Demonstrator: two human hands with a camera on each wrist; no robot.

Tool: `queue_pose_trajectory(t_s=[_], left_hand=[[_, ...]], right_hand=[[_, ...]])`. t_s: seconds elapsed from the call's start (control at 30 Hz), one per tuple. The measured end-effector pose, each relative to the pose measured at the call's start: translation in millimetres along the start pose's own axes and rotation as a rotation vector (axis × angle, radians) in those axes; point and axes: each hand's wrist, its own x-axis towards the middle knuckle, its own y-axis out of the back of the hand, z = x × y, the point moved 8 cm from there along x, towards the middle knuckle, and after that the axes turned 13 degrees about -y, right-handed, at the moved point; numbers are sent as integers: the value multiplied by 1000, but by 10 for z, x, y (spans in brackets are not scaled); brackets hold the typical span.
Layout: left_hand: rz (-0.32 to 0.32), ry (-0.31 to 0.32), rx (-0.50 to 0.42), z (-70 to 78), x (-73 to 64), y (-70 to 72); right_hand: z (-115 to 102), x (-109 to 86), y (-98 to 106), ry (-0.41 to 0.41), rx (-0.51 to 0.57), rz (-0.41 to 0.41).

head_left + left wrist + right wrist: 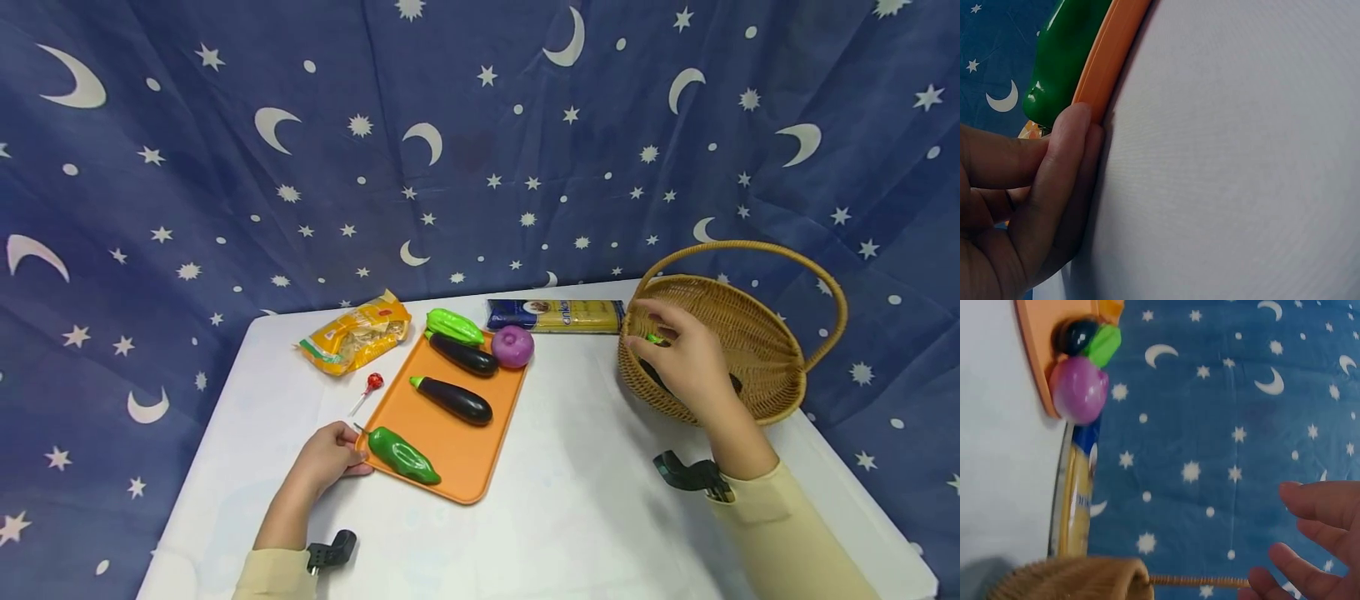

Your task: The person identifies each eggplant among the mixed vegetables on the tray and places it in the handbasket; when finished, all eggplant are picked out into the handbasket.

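Note:
My left hand [327, 457] grips the near left corner of an orange tray [465, 454]; in the left wrist view its fingertips [1072, 119] are right at the rim. On the tray lie a green pepper [403, 455] near that hand, an eggplant [455, 401] across the middle, and a second eggplant [467, 357] toward the far end. A ridged light-green vegetable [455, 326] and a purple onion [513, 346] sit at the far edge. Over the left side of a wicker basket [765, 358], my right hand [686, 354] has its fingers apart, holding nothing. Dark things with a green tip lie in the basket, partly hidden by the hand.
A yellow bag of food [356, 333] lies left of the tray, and a red lollipop [373, 382] is between them. Along the back edge lies a pack of spaghetti [558, 316], its end near the basket. The basket's tall handle [750, 245] arches above it. A starry curtain hangs behind the table.

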Motion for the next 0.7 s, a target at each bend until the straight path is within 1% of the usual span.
queue_pose_trajectory(t_s=[0.23, 0.37, 0.57, 0.7], left_hand=[[2, -12, -2, 19, -19, 1], [7, -9, 1, 14, -11, -5], [15, -1, 5, 12, -4, 0], [13, -4, 0, 4, -5, 4]], right_hand=[[-150, -25, -326, 18, -36, -32], [-233, -44, -512, 31, -44, -80], [-369, -84, -735, 92, -38, -120], [-428, -113, -884, 113, -53, -139]])
